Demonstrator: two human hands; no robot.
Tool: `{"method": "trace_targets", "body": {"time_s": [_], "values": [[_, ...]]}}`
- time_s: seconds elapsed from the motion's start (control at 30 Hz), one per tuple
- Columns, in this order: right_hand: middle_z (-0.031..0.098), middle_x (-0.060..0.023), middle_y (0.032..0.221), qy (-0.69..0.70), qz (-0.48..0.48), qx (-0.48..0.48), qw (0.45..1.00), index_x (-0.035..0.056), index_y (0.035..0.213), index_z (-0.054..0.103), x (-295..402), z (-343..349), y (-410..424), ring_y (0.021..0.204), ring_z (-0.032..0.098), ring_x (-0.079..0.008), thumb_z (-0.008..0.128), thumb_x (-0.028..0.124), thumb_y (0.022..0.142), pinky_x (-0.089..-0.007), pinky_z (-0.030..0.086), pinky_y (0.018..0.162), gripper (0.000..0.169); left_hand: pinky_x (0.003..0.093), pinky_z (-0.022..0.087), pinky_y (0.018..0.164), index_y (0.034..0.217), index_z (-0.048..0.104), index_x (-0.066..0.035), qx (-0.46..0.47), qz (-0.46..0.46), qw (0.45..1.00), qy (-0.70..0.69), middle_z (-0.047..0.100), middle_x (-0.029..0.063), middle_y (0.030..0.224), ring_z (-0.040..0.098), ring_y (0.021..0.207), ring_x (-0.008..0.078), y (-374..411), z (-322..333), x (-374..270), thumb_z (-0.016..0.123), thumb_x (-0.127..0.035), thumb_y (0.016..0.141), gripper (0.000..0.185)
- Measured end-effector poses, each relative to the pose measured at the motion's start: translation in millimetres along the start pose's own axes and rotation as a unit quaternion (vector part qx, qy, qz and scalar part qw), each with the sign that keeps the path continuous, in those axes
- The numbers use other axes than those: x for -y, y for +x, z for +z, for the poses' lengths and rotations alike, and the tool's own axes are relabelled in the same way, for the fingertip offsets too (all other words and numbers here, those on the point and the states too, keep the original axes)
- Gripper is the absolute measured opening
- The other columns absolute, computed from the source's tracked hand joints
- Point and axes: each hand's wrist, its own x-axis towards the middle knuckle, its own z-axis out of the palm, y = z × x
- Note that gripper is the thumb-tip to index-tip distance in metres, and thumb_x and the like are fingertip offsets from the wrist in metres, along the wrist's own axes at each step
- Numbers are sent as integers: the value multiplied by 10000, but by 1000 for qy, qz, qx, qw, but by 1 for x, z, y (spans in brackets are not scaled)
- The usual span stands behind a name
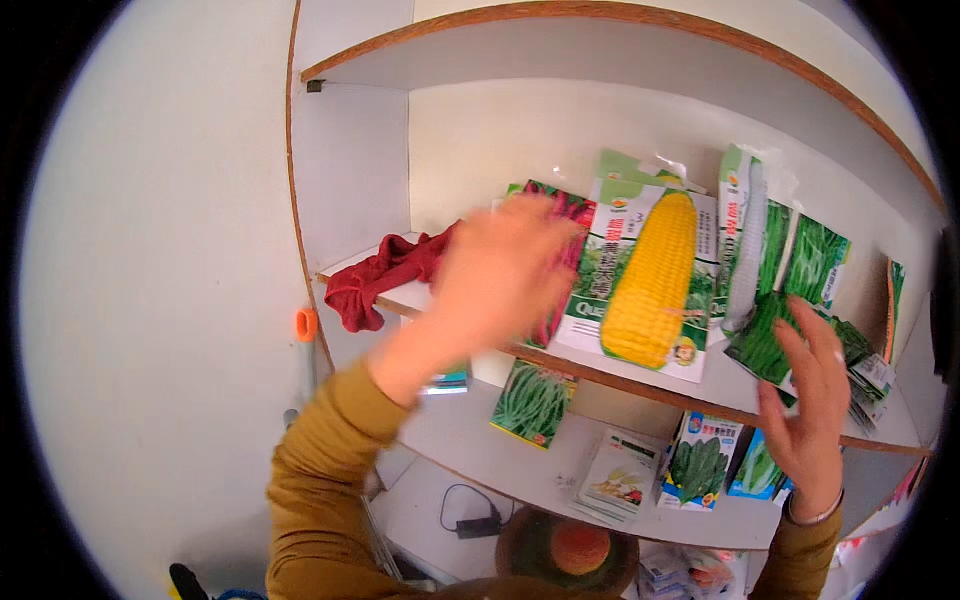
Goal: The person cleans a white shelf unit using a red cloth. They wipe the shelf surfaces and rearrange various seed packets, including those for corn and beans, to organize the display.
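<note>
My left hand, blurred, is raised before the middle shelf and partly covers a seed packet with dark red pods. Whether it holds anything cannot be made out. Right of it, a large packet picturing yellow corn leans upright, with other packets behind. My right hand is at the shelf's right part, its fingers and thumb apart. Its fingertips overlap a tilted packet with green pods; contact is unclear. A pale corn packet and another green-pod packet stand behind.
A dark red cloth hangs over the middle shelf's edge at left. Below, the lower shelf carries a stack of packets and leafy-vegetable packets. Lower down are a black power adapter and a round hat-like object.
</note>
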Motion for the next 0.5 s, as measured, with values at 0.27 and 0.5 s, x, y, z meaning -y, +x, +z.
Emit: {"method": "trace_targets", "body": {"time_s": [0.27, 0.5], "values": [[480, -159, 1260, 100, -198, 141, 965, 83, 1217, 502, 89, 108, 108, 1162, 460, -335, 690, 322, 722, -469, 349, 981, 581, 408, 342, 1018, 1346, 414, -117, 337, -129, 930, -73, 396, 243, 1345, 401, 1244, 368, -63, 19, 181, 571, -295, 839, 559], [500, -176, 1267, 124, -219, 217, 943, 98, 1295, 466, 95, 170, 124, 1144, 481, -359, 510, 592, 804, -553, 352, 942, 697, 427, 325, 1032, 1392, 360, -148, 478, -156, 864, -38, 396, 250, 1347, 389, 1249, 382, -43, 67, 262, 539, -297, 847, 592]]}}
